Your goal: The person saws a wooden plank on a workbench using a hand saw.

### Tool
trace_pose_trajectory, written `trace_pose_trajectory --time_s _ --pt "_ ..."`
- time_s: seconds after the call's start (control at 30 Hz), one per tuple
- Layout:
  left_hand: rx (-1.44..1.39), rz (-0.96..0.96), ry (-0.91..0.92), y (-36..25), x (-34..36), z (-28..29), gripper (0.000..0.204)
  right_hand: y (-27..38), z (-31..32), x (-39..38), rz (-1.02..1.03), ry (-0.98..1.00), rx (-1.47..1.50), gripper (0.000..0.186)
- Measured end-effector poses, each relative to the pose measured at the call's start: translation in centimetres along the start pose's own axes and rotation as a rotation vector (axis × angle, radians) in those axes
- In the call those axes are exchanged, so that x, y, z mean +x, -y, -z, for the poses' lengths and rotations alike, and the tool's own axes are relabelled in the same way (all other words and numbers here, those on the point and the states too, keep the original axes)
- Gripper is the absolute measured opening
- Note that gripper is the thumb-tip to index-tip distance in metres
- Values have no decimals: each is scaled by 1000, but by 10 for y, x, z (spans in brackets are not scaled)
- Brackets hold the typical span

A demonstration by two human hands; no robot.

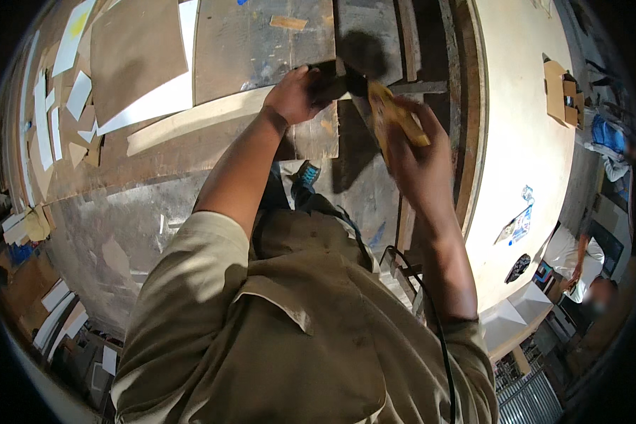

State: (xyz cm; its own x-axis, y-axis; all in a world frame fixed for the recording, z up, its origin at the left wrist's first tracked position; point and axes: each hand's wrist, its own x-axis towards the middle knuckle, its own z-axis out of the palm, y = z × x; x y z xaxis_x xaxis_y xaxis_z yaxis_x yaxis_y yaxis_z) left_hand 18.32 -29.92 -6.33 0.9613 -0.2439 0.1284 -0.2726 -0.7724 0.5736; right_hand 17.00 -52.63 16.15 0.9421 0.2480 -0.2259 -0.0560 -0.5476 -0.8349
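Clearly both hands are busy with one dark power tool (pixel 338 81), held up in the air at about 12 o'clock of the view, above the worn wooden counter (pixel 261 42). The left hand (pixel 297 95) has its fingers closed around the tool's dark body from the 9 o'clock side. The right hand (pixel 420 166) holds a yellow-brown strip (pixel 396 116), which looks like abrasive paper or a pad, pinched between thumb and fingers, with its upper end touching the tool at about 4 o'clock of the tool. How tightly the right fingers grip is hard to tell, since the hand is blurred.

A black cord (pixel 431 311) runs along the right forearm down to 6 o'clock. In my judgement it is the main hazard: if it belongs to the tool and is live, an accidental press while the right fingers are against the working face could catch them. The cord could also snag on the sleeve and tug the tool out of the left hand.

Because the tool is held in the air rather than resting on the counter, a slip would drop it toward the foot in the blue shoe (pixel 305 173), seen just below at 6 o'clock of the tool. The strip could tear or seat crookedly if pulled at an angle.

A pale plank (pixel 191 120) lies on the counter at 9 o'clock, and another person (pixel 579 261) sits well apart at 4 o'clock.
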Motion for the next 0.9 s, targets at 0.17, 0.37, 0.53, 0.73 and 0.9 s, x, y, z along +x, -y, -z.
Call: trace_pose_trajectory --time_s 0.17,0.37,0.53,0.73,0.9 --pt "-18 -17 -55 12 0 -9 55 14 -5 17 -13 44 91 32" --pt "86 55 -48 8 -18 -4 59 27 23 -30 -87 47 54 29" --pt "-238 72 2 -6 -2 -3 57 1 -19 32 -27 1 81 32" --pt "17 139 -44 11 -20 -7 62 35 26 -38 -118 62 120 35" --pt "-32 61 6 -12 -1 -2 57 10 0 10 -66 41 97 34"
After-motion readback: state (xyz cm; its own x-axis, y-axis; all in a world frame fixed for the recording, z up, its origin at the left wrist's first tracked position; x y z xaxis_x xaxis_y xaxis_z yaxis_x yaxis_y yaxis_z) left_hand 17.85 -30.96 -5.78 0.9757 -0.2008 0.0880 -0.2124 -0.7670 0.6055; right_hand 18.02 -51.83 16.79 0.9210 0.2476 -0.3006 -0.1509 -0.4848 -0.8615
